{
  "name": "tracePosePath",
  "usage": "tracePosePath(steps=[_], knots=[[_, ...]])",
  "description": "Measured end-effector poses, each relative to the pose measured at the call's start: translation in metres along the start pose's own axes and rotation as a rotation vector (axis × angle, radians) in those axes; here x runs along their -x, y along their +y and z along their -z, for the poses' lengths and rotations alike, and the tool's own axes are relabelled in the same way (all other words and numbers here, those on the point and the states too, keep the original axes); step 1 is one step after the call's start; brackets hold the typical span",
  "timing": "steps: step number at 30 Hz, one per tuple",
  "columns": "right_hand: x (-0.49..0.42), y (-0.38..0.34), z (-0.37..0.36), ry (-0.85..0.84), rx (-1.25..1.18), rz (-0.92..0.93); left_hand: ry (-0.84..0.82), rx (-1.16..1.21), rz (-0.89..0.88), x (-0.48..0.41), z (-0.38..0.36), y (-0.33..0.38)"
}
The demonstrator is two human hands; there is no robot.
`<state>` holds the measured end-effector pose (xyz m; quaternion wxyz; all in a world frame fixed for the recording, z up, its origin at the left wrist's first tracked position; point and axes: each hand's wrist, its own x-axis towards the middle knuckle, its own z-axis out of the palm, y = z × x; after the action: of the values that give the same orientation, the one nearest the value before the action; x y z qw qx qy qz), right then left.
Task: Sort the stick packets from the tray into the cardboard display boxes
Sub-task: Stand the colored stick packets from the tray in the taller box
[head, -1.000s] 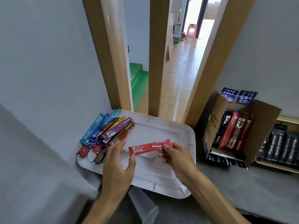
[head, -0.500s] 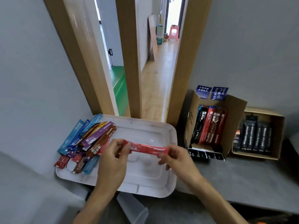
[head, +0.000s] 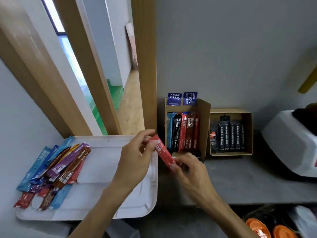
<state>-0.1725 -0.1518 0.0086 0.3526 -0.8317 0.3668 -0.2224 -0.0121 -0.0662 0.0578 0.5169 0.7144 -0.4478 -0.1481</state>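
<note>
Red packet [head: 162, 154] spans hands: left [head: 137, 158] pinches top (tilted), right [head: 190, 170] bottom.

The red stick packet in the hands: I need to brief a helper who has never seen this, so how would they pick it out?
Find the white tray on the left and the cardboard box with blue flaps right of it. Between them, the left hand and right hand pinch one red packet by its ends. It alone is off the tray and outside any box.
</note>
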Motion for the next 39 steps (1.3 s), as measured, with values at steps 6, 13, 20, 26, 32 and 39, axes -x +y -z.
tracePosePath(steps=[6, 13, 20, 26, 32, 39], knots=[[-0.027, 0.013, 0.001, 0.179, -0.231, -0.092, -0.07, -0.038, 0.096, -0.026, -0.034, -0.016], [-0.072, 0.015, -0.017, 0.088, -0.142, -0.146, -0.063, -0.041, 0.117, -0.025, -0.054, -0.026], [-0.082, 0.018, -0.024, 0.121, 0.047, -0.124, -0.052, -0.016, 0.123, -0.023, -0.053, -0.026], [-0.085, 0.013, -0.028, 0.107, 0.169, -0.099, -0.05, -0.014, 0.133, -0.025, -0.054, -0.027], [-0.086, 0.013, -0.028, 0.086, 0.171, -0.1, -0.054, -0.025, 0.139, -0.026, -0.054, -0.029], [-0.073, 0.001, -0.019, 0.129, 0.077, -0.069, -0.019, -0.025, 0.154, -0.021, -0.043, -0.031]])
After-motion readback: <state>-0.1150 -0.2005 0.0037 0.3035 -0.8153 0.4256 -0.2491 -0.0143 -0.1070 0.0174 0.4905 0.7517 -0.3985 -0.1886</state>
